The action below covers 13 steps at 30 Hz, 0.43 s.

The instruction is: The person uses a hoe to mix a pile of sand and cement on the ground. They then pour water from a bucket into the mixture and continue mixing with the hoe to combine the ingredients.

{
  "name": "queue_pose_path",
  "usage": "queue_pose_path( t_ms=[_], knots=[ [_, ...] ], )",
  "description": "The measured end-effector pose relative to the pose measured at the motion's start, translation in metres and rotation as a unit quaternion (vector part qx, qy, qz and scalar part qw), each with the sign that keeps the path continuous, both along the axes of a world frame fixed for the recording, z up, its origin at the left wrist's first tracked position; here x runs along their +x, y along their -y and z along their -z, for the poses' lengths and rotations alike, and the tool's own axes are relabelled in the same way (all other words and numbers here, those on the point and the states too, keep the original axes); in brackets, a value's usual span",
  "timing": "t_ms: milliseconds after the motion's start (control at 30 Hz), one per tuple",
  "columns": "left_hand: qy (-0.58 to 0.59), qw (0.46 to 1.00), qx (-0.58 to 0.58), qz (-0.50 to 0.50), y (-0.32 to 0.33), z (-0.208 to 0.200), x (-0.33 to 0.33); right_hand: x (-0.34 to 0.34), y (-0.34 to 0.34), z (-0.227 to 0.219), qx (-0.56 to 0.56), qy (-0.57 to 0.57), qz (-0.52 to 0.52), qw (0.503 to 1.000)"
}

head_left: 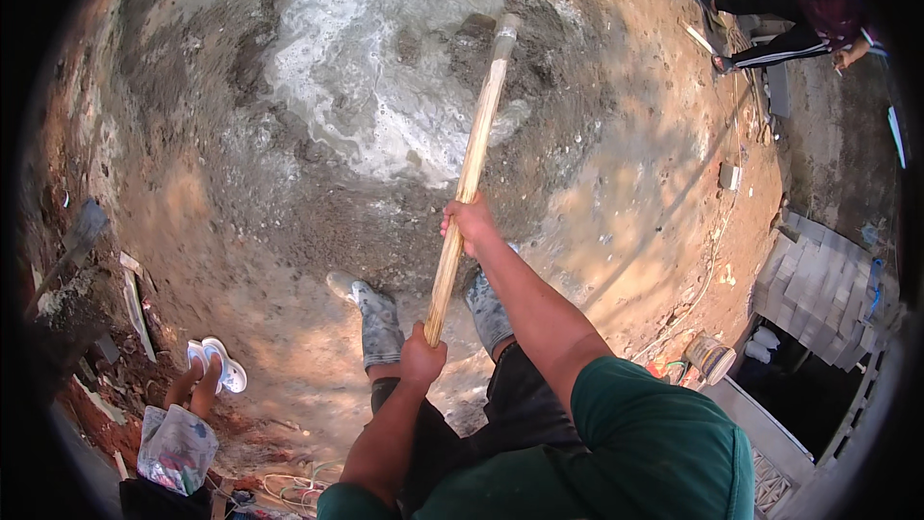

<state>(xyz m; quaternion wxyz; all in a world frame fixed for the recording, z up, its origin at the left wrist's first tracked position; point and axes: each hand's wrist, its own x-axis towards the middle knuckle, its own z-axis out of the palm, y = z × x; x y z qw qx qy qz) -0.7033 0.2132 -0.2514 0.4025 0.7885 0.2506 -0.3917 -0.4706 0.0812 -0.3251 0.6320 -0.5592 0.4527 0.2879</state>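
I hold a long wooden-handled hoe (477,140) slanting away from me. My left hand (422,357) is closed round the near end of its handle. Farther up, my right hand (470,222) wraps the middle of the shaft. The hoe's far end, coated in grey, reaches the right side of a pool of wet cement mix (337,58); its blade is mostly hidden in the grey mass. Pale, watery swirls cover the pool, and a ring of darker wet mix (260,159) surrounds it. My mud-spattered boots (379,323) stand at the near side, one either side of the handle.
At far right is another person in dark trousers (770,2). Someone in white sandals (227,368) is at lower left, with a clear plastic bag (178,448). A stack of grey blocks (818,279) and a bucket (710,358) stand right. Wood scraps (138,308) lie left.
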Motion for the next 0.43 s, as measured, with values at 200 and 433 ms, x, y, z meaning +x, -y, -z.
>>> queue_pose_path(
  t_ms=[200,433],
  knots=[
    [0.102,0.976,0.118,0.152,-0.051,0.025,-0.013,-0.017,0.017,-0.038,0.12,0.04,0.147,0.981],
    [0.325,0.908,0.052,0.259,-0.047,-0.029,0.07,0.036,0.126,-0.057,0.041,0.154,0.261,0.952]
  ],
)
